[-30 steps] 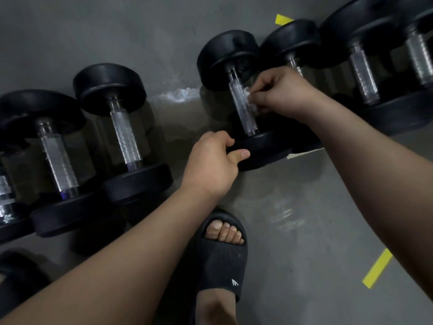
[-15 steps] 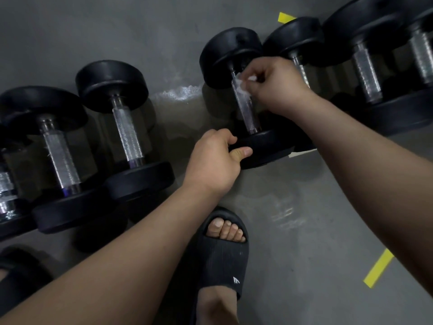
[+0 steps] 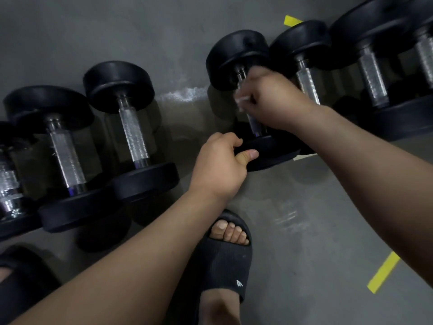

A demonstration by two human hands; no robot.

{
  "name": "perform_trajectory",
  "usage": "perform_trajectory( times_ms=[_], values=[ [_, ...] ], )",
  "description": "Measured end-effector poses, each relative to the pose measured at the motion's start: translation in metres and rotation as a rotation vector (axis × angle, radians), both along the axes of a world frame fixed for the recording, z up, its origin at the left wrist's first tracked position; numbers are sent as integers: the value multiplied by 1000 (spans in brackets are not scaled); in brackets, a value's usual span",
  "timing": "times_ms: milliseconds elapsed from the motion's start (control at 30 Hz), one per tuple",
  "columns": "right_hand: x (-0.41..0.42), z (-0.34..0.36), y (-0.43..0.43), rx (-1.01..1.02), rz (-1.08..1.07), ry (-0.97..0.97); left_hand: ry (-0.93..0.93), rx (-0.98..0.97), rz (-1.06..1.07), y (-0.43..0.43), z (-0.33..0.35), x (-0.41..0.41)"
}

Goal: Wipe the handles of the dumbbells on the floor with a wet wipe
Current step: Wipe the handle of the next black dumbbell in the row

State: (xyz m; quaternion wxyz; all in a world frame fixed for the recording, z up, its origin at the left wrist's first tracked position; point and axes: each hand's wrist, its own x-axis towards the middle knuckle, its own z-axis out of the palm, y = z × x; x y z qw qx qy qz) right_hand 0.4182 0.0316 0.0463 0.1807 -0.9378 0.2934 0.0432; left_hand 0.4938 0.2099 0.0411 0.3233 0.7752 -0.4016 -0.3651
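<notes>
A black dumbbell [image 3: 236,56] with a knurled chrome handle lies on the grey floor at upper centre. My right hand [image 3: 271,99] is wrapped around its handle, with a white wet wipe [image 3: 241,99] pressed between my fingers and the metal. Most of the handle is hidden under that hand; a short piece shows below it. My left hand [image 3: 220,167] grips the rim of the dumbbell's near weight head [image 3: 269,151].
Three more black dumbbells [image 3: 131,127] lie in a row to the left and three [image 3: 372,73] to the right. My foot in a black slide sandal [image 3: 225,261] stands just below my left hand. Yellow tape strips [image 3: 384,273] mark the floor.
My right hand has slid along the handle with the wipe, up towards the far head and now back down, closing more fully around the bar. My left hand keeps its hold.
</notes>
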Motion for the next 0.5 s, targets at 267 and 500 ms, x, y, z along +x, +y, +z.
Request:
perform_trajectory(
  times_ms=[267,500],
  values=[
    [-9,7,3,218,-338,-175,176,103,8,-8,-2,21],
    [-27,30,23,487,-478,-343,589,22,378,-28,9,31]
  ],
)
